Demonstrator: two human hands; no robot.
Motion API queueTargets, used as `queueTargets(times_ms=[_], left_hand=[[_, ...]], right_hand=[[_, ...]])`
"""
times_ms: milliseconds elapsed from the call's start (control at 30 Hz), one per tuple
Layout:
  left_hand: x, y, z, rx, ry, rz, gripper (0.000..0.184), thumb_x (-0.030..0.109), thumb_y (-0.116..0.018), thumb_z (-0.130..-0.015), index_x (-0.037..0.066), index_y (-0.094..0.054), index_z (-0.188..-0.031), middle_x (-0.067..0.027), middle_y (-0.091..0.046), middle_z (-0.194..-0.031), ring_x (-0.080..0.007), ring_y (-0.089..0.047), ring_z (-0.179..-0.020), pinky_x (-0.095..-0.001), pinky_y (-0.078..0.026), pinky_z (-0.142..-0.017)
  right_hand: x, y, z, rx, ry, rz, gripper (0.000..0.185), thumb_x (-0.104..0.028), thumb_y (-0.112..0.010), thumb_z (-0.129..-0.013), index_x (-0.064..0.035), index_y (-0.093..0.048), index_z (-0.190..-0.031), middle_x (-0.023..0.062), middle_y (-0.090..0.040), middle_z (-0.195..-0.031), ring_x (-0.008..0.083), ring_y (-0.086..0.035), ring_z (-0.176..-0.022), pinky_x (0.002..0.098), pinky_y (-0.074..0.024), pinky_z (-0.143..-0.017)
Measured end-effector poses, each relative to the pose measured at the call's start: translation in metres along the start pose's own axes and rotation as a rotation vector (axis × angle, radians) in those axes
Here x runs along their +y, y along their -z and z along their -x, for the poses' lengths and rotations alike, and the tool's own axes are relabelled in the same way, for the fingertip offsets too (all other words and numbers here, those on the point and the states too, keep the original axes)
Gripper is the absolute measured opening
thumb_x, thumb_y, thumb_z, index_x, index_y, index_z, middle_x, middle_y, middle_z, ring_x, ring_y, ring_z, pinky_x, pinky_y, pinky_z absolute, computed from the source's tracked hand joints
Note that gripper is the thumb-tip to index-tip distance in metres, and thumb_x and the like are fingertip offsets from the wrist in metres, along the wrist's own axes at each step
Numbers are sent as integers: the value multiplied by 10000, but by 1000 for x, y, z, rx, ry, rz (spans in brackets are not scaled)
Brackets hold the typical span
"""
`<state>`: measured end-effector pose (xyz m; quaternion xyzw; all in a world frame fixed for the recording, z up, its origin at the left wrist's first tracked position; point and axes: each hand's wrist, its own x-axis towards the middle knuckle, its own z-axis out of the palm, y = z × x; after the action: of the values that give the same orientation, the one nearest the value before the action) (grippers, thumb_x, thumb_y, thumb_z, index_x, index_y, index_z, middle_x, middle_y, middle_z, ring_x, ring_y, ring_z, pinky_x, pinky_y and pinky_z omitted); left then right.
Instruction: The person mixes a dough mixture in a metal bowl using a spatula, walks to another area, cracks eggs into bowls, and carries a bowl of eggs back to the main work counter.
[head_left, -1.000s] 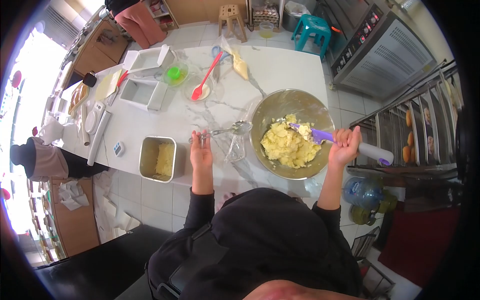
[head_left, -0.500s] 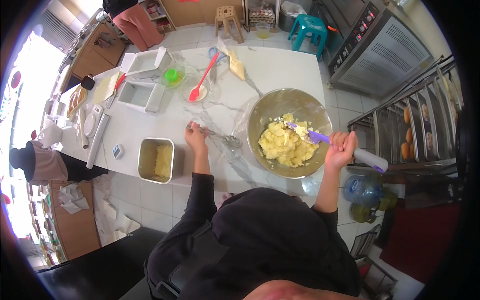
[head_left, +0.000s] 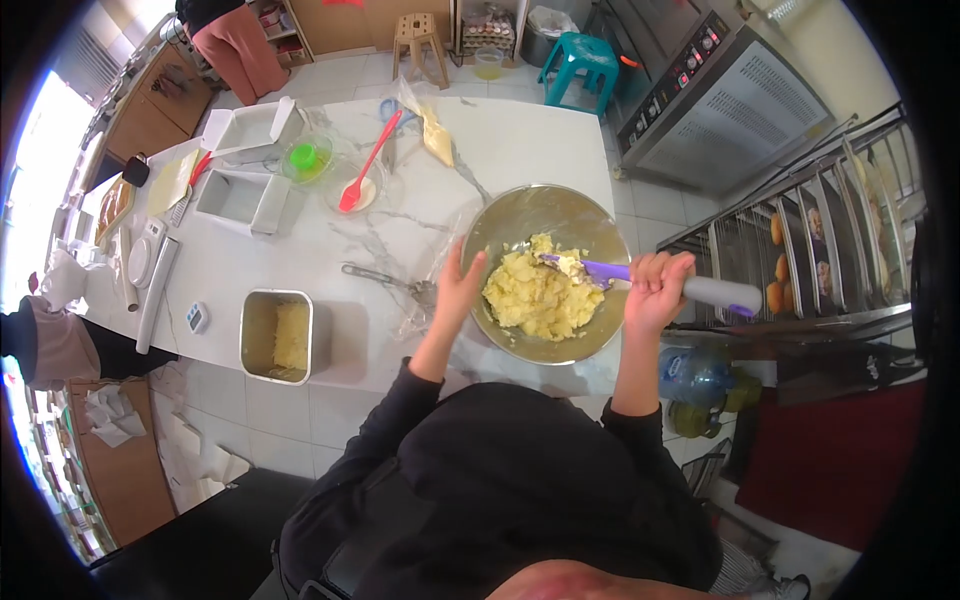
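My right hand (head_left: 659, 287) is wrapped around the handle of a purple spatula (head_left: 605, 271), whose blade rests in the yellow dough-like mixture (head_left: 540, 295). That mixture fills the bottom of a large steel bowl (head_left: 500, 215). At the bowl's left rim is my left hand (head_left: 460, 288), fingers apart; whether it touches the rim I cannot tell. Just left of this hand a metal spoon (head_left: 372, 273) lies on the table, its bowl end partly hidden by clear plastic. Further left stands a deep metal loaf tin (head_left: 313, 335) with some yellow mixture inside.
A red spatula (head_left: 372, 160), a piping bag (head_left: 436, 138) and white rectangular tins (head_left: 240, 200) are on the marble table (head_left: 540, 140). A timer (head_left: 197, 318) is at left. A rack with trays (head_left: 835, 240) stands at right; a person (head_left: 235, 50) is at the back.
My left hand has let go of the spoon, now lying on the table, and moved right to the bowl's rim. My right hand still grips the spatula in the mixture. The whole view has shifted slightly.
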<state>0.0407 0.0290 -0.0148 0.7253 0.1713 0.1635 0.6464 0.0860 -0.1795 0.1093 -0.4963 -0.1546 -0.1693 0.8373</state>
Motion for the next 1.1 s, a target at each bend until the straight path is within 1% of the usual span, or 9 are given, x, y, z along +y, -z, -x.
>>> queueTargets(times_ms=[133,300,467,567,633,700,767,967,1100], left_hand=[[-1,-9,0,20,297,642,452,92,-521,-843,-27,-386,-1257,-106,-503,-1190,-160,-481,-1058,-259,-371,-882],[-6,-9,-5,-6,326,620,420,-33,-440,-800,-49,-436,-1219,-98,-533,-1149,-144,-502,-1025,-247,-375,-875],[-1,-11,-3,40,335,740,502,-114,-371,-702,-59,-472,-1190,-112,-561,-1101,-142,-536,-957,-233,-397,-831],[-10,-14,0,85,243,743,539,-127,-350,-657,-59,-492,-1173,-109,-575,-1065,-135,-547,-909,-215,-409,-791],[-5,-13,3,124,231,744,562,-132,-336,-632,-57,-506,-1162,-105,-584,-1038,-128,-550,-879,-206,-411,-774],[2,-12,4,158,248,709,571,-136,-332,-624,-56,-507,-1162,-102,-583,-1036,-125,-546,-872,-203,-407,-777],[2,-15,3,173,240,690,577,-139,-330,-618,-56,-507,-1162,-104,-582,-1037,-126,-545,-874,-203,-405,-784],[5,-17,9,179,213,667,565,-139,-337,-626,-71,-494,-1164,-119,-576,-1055,-142,-545,-924,-215,-402,-812],[0,-18,19,217,227,667,555,-134,-338,-643,-78,-474,-1179,-130,-562,-1083,-149,-542,-945,-224,-398,-829]], right_hand=[[-13,-8,-41,68,51,-75,379,-327,-415,-919,-128,-297,-618,-38,-241,-466,80,-238,-405,247,-246,-423],[80,2,-90,282,-200,218,460,-433,-493,-860,-149,-294,-559,-54,-243,-463,69,-214,-401,236,-207,-422],[144,17,-99,172,-714,-154,410,-331,-535,-855,-124,-322,-573,-47,-239,-461,83,-246,-384,259,-207,-384],[106,-21,-60,-216,-614,-115,405,-302,-519,-860,-119,-317,-560,-37,-230,-456,101,-251,-399,272,-204,-391],[80,-13,-26,-576,-510,-158,382,-238,-531,-852,-100,-337,-553,-17,-310,-448,121,-318,-417,278,-249,-401],[55,-7,13,-601,-267,29,485,-258,-546,-845,-126,-255,-481,-13,-265,-411,120,-260,-361,269,-231,-420],[20,-13,32,-580,-161,37,486,-229,-572,-826,-114,-273,-460,-14,-302,-402,129,-288,-341,261,-252,-403],[-26,-17,38,-624,-122,76,444,-223,-542,-846,-104,-298,-495,-16,-302,-406,125,-268,-340,255,-255,-395],[-42,-17,15,-98,-182,-71,388,-258,-444,-908,-110,-301,-580,-24,-249,-443,103,-216,-393,252,-250,-431]])
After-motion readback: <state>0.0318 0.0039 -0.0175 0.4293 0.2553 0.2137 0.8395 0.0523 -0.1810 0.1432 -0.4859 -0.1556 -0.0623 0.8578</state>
